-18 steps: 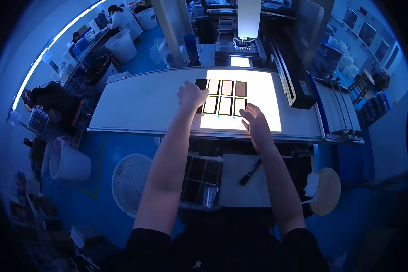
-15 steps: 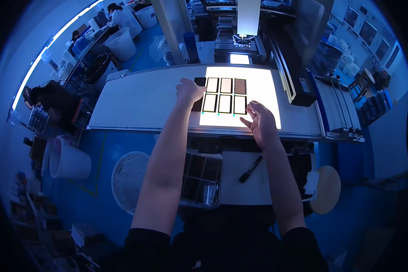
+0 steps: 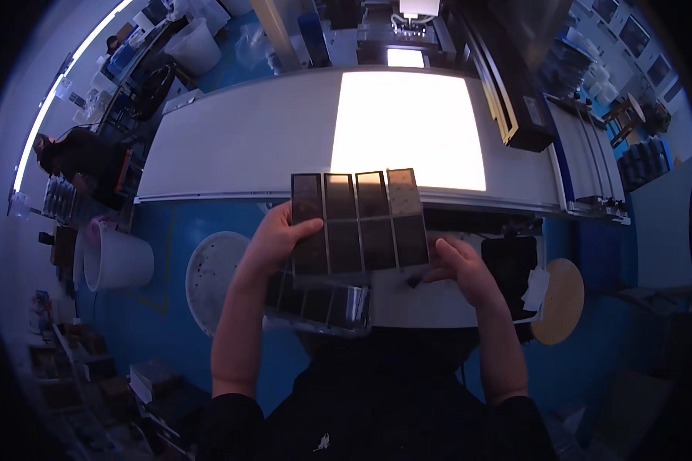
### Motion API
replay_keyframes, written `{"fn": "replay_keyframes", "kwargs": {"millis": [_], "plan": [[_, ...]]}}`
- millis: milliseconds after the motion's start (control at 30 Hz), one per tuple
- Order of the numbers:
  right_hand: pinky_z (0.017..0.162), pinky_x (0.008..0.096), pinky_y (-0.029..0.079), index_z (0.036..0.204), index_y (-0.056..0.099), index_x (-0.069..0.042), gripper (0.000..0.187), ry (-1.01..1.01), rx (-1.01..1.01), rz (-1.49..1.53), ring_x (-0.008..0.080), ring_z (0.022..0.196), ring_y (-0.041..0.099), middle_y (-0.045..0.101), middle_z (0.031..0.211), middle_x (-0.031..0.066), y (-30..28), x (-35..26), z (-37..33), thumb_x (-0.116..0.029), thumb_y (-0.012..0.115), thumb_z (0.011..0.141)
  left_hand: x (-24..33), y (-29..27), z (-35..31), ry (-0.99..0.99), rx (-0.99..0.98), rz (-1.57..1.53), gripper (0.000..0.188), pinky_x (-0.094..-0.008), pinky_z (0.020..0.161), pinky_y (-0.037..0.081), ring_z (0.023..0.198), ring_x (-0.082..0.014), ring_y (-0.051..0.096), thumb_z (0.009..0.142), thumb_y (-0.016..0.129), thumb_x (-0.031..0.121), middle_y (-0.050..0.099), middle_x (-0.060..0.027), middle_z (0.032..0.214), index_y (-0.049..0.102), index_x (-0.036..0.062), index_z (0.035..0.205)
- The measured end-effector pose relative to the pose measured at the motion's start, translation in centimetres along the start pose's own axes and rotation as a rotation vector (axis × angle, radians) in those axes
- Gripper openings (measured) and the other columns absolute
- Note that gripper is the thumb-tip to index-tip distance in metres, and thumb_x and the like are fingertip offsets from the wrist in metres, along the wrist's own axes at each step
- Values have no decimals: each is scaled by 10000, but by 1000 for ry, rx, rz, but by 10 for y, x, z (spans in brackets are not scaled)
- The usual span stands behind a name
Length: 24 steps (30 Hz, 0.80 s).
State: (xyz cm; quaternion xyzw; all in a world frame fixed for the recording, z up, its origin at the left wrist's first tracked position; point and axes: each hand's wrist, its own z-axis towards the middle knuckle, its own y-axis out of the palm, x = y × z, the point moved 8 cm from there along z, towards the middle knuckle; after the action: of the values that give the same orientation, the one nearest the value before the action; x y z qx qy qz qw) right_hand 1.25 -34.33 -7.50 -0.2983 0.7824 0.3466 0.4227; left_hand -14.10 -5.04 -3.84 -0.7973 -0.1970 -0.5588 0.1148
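Note:
A thin clear sheet of dark rectangular panels (image 3: 342, 242), set in two rows, is held up in front of the worktable. My left hand (image 3: 273, 242) grips its left edge, thumb lying over the front. Just off the sheet's right edge is my right hand (image 3: 469, 270), thumb and fingers apart with nothing visible between them. One upper panel at the right looks paler and speckled. Beyond the sheet, the bright white light panel (image 3: 407, 123) glows in the worktable. Another stack of dark-panelled sheets (image 3: 315, 303) lies below, partly covered by the held one.
The long white worktable (image 3: 238, 138) spans the view, with a black machine rail (image 3: 507, 100) at its right. Near me are a round white tub (image 3: 207, 284), a round wooden stool (image 3: 560, 303) and a white bin (image 3: 118, 260). Someone in dark clothes (image 3: 84, 165) sits at far left.
The panelled sheet has been lifted off the light panel and brought toward me in my left hand. My right hand has drawn back too, and the view has tilted down.

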Motion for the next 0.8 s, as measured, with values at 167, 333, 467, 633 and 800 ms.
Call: {"fn": "replay_keyframes", "kwargs": {"millis": [167, 333, 467, 633, 800], "plan": [[834, 268, 577, 1324, 679, -25, 274, -74, 53, 108, 95, 940, 702, 748, 1098, 31, 22, 35, -1, -194, 630, 1112, -52, 5, -52, -34, 52, -88, 290, -339, 932, 604, 1010, -157, 743, 958, 794, 65, 779, -64, 1106, 705, -2, 1227], [812, 220, 518, 1276, 704, -4, 216, -103, -21, 27, 62, 936, 686, 772, 1075, 27, 47, 30, -29, -60, 652, 1074, -66, -9, -93, 76, 83, -313, 407, -337, 971, 586, 1085, -170, 736, 943, 801, 55, 769, -71, 1180, 653, 11, 1320], [806, 220, 531, 1270, 689, 18, 220, -97, -38, -29, 74, 941, 710, 782, 1073, 59, 57, 22, -45, -10, 623, 1062, -57, -12, -108, 139, 25, -336, 432, -338, 975, 582, 1090, -171, 740, 945, 775, 29, 768, -79, 1183, 621, -6, 1347], [859, 242, 569, 1272, 677, 46, 226, -127, -43, -34, 114, 1008, 750, 795, 1128, 118, 61, 15, -54, 10, 605, 1061, -49, -10, -107, 171, -10, -314, 457, -358, 980, 591, 1100, -196, 753, 945, 762, 20, 774, -111, 1206, 610, -33, 1373], [811, 220, 556, 1262, 683, 42, 219, -160, -31, -67, 92, 962, 743, 796, 1119, 111, 63, 11, -63, 20, 622, 1053, -47, -8, -106, 225, -49, -337, 498, -384, 1004, 605, 1136, -241, 767, 940, 761, 19, 783, -163, 1224, 602, -46, 1407]]}}
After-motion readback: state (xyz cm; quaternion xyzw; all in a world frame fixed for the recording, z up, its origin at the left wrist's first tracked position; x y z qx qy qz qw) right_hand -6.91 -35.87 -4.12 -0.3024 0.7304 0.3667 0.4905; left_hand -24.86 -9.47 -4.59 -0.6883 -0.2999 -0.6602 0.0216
